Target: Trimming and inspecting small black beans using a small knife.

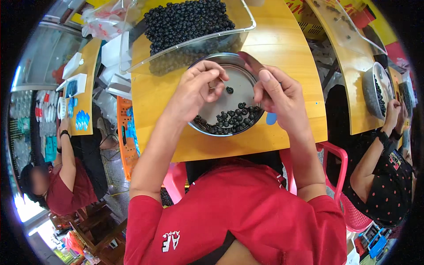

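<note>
The round, grey-white, shallow bowl [243,87] looks like smooth metal, its rim shiny. Small, round black beads [239,118] inside it have a hard, glossy finish. The clear rectangular bin [244,29] appears to be smooth, shiny plastic. The yellow, wood-grained table [282,42] reflects light from a glossy, smooth top. The narrow, dark reddish-brown blade [251,62] shows a slight sheen. The red short-sleeved shirt [265,207] is soft, matt cloth; the pink chair [337,151], smooth plastic.

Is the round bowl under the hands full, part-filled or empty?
Part-filled: the round bowl has dark beads gathered along its near side, and bare bottom shows beyond them.
</note>
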Demonstrator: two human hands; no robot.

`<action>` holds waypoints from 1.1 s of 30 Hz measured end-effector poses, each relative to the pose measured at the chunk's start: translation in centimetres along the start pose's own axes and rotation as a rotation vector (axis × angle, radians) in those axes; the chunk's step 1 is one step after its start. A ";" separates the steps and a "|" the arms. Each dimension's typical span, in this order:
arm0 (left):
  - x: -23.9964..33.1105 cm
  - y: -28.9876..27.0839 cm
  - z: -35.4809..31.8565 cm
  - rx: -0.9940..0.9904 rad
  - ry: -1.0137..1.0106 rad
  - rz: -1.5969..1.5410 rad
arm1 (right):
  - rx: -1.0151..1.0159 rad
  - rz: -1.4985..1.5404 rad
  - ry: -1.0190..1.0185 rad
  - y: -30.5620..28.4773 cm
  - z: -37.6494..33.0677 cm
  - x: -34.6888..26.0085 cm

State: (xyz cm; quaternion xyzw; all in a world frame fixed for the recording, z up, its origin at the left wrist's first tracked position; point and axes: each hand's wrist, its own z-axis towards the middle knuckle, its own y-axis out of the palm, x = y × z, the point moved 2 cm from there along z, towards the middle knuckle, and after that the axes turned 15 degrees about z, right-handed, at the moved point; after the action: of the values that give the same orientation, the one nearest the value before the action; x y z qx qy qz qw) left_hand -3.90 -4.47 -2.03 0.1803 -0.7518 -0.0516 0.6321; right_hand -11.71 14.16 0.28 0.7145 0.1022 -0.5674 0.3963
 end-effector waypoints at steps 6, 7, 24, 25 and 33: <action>-1.0 0.3 1.3 -0.116 0.277 1.472 | 0.032 0.009 -0.022 -1.0 -0.1 -0.7; -1.1 0.7 1.1 -0.127 0.337 1.569 | 0.028 0.033 -0.007 -1.1 -0.1 -0.8; 2.0 3.6 -1.0 -0.218 0.172 0.270 | 0.086 0.067 -0.132 0.9 -0.2 0.8; 1.9 3.7 -1.1 -0.216 0.174 0.270 | 0.042 0.110 -0.185 1.2 -0.2 0.9; 1.8 4.5 -1.6 -0.091 0.252 0.436 | 0.079 0.129 -0.063 1.2 -0.4 0.2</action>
State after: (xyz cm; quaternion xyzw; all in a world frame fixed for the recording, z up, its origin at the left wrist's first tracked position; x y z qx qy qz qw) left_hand -3.53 -0.66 1.29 -0.0098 -0.6853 0.0752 0.7243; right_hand -10.68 13.61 0.66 0.7164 0.0209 -0.5666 0.4065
